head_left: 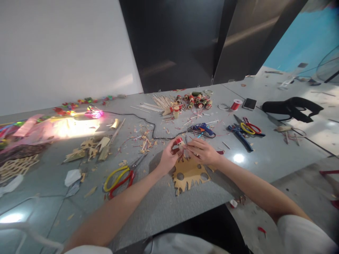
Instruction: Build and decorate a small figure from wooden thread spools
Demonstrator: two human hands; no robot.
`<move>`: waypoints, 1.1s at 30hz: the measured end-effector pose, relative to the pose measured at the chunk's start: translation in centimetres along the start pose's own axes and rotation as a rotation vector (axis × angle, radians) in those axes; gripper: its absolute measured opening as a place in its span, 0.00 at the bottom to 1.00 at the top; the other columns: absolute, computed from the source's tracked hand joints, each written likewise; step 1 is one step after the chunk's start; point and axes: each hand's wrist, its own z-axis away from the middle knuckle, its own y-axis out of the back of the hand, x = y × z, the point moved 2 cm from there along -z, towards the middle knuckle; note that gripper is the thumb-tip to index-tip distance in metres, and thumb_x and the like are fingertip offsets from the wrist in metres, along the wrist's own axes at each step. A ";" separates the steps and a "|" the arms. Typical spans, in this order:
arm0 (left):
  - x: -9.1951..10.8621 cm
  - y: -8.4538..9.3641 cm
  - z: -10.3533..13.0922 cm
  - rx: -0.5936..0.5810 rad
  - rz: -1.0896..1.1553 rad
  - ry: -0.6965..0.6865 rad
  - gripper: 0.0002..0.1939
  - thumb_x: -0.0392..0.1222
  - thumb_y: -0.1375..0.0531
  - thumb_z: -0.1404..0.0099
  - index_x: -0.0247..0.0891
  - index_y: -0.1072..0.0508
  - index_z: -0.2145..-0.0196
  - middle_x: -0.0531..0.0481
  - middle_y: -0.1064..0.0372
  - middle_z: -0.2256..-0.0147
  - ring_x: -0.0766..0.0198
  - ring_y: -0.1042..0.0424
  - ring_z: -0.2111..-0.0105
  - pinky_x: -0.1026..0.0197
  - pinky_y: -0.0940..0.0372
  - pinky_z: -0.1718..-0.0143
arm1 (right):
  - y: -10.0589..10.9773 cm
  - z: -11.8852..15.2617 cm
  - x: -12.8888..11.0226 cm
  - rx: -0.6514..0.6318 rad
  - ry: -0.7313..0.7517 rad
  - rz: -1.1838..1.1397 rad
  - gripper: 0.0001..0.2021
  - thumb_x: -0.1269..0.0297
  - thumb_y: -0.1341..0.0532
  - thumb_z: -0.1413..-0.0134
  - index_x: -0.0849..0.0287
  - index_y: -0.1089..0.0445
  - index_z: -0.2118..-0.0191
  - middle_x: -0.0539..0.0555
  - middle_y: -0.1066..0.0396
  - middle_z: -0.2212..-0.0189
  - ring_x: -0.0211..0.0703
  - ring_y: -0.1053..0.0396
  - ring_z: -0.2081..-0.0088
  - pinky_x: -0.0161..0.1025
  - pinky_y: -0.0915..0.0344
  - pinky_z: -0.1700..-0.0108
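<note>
Fingers of the left hand (169, 155) curl around a small red-topped figure (180, 141), gripping it upright above the near middle of the gray table (159, 211). Just to its right, the right hand (202, 151) has its fingertips drawn together against or very near the figure's side; whether they pinch some tiny part, I cannot tell. Beneath both hands lies a brown cutout sheet (189, 175) with round holes and a jagged near edge. Left of it rest scissors with one yellow and one red handle (120, 181), their blades pointing toward the far side. Just beyond the hands sits a blue glue gun (206, 129), and a black cord (154, 128) winds across the table to its left. Farther off, thin wooden sticks (160, 101) lie left of a heap of red-and-wood cylinders (197, 99). To the right are dark blue pliers (242, 138), touching a second pair of yellow-and-red scissors (249, 127), with a red spool (235, 104) and a smartphone (249, 104) on their far side. Wood scraps (90, 150) lie scattered at left.
</note>
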 end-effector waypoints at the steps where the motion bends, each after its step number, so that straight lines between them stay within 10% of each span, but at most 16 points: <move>1: 0.0 0.0 0.0 0.002 -0.004 0.003 0.37 0.53 0.25 0.38 0.42 0.30 0.36 0.44 0.28 0.51 0.69 0.28 0.70 0.64 0.32 0.72 | 0.0 0.0 0.0 -0.009 -0.007 0.000 0.17 0.70 0.42 0.28 0.58 0.26 0.38 0.59 0.22 0.58 0.50 0.24 0.58 0.50 0.22 0.54; 33: 0.2 -0.1 0.0 0.036 -0.028 -0.020 0.39 0.57 0.25 0.38 0.41 0.32 0.36 0.44 0.27 0.51 0.68 0.30 0.70 0.63 0.33 0.71 | -0.3 -0.1 -0.3 0.076 -0.094 -0.083 0.16 0.71 0.41 0.27 0.57 0.25 0.39 0.58 0.24 0.59 0.46 0.24 0.60 0.45 0.23 0.55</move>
